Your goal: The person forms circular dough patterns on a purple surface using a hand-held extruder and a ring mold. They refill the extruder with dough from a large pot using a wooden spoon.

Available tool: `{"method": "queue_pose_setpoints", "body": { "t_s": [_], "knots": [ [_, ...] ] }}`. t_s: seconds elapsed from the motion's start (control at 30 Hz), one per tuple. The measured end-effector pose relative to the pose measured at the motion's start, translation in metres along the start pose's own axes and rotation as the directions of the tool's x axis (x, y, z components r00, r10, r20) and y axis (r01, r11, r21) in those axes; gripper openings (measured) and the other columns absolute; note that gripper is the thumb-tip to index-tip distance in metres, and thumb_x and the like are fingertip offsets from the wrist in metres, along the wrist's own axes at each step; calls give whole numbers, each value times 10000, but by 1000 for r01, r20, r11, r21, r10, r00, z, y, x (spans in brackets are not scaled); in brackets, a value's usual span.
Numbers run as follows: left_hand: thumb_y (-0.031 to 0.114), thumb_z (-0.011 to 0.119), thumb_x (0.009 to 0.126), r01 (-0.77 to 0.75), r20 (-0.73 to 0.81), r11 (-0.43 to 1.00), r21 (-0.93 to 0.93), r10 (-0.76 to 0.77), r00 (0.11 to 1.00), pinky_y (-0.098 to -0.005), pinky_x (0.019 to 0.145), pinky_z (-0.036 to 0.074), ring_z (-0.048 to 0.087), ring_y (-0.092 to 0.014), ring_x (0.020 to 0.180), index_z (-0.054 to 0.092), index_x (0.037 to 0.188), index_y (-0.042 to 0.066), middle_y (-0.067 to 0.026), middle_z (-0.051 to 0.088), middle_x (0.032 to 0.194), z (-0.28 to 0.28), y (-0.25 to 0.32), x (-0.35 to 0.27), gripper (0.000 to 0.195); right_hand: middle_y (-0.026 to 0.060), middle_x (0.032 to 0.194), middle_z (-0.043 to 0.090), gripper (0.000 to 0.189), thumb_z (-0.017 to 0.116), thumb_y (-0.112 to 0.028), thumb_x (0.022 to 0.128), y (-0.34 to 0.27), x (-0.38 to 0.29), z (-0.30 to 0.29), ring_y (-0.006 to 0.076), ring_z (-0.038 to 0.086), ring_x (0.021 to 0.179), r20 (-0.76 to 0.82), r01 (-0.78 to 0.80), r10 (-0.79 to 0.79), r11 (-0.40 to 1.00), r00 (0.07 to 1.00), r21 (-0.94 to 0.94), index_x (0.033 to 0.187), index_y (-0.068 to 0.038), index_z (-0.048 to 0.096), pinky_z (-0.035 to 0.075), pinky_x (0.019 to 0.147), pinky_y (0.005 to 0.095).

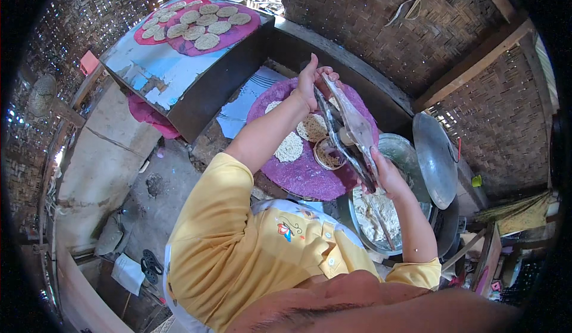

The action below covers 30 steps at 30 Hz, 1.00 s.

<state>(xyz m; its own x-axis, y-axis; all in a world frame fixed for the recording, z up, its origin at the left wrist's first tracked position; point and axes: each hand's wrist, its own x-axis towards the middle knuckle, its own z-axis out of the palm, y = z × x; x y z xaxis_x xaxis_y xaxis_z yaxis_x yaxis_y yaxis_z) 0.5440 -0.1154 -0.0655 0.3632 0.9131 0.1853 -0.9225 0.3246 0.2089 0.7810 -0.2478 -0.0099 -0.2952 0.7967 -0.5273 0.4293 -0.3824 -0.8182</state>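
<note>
My left hand [313, 83] and my right hand [388, 172] grip opposite ends of a long two-lever hand press [351, 114], its dark and pale bars slightly apart. Between the bars sits a pale cylinder [345, 135]. Below the press, a round ring-shaped mould [330, 153] contains thin dough strands. It rests on a round purple mat [308, 176] beside a strand disc [312, 127] and a whiter disc [288, 147]. My arms and the press hide part of the mat. Under my right forearm, a metal basin [351, 219] contains white dough [375, 212] and a stick [385, 228].
Several pale discs [207, 41] lie on pink mats at the back left, on a box-like table [134, 80] with torn covering. A metal lid [434, 161] leans right of the basin. Woven walls [339, 16] enclose the space. Dark sandals [151, 266] are on the floor.
</note>
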Motion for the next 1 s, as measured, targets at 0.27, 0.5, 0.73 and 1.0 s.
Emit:
{"method": "queue_pose_setpoints", "body": {
  "t_s": [0.27, 0.5, 0.73, 1.0],
  "knots": [
    [569, 486, 762, -34, -107, 997, -71, 26, 994, -436, 698, 424, 434, -210, 506, 411, 549, 139, -23, 417, 512, 2, -16, 13, 486, 62, 492, 474, 557, 369, -499, 849, -9, -7, -12, 144, 473, 384, -123, 109, -143, 963, 982, -246, 764, 27, 532, 364, 350, 266],
    [571, 437, 789, -14, -301, 998, -54, -3, 954, -411, 652, 424, 422, -198, 491, 352, 536, 134, -19, 387, 506, 9, -38, -10, 512, 49, 484, 463, 506, 378, -469, 859, 2, -28, -13, 131, 453, 359, -169, -3, -44, 964, 985, -266, 790, 7, 535, 338, 321, 259],
    [612, 351, 802, -58, -348, 998, 39, 68, 935, -366, 580, 396, 396, -193, 446, 354, 506, 132, -23, 358, 440, 15, -14, -18, 564, 56, 483, 475, 463, 423, -423, 858, 2, -16, 14, 133, 449, 351, -162, 86, -131, 963, 978, -257, 769, 15, 544, 347, 336, 274],
    [659, 335, 775, -39, -348, 999, -25, 28, 937, -338, 536, 377, 361, -189, 424, 340, 499, 130, -18, 325, 423, 9, -29, -15, 596, 73, 497, 497, 442, 436, -403, 860, -2, -29, 8, 136, 465, 362, -228, 92, -189, 922, 955, -377, 790, 20, 545, 353, 347, 283]
  ]
}}
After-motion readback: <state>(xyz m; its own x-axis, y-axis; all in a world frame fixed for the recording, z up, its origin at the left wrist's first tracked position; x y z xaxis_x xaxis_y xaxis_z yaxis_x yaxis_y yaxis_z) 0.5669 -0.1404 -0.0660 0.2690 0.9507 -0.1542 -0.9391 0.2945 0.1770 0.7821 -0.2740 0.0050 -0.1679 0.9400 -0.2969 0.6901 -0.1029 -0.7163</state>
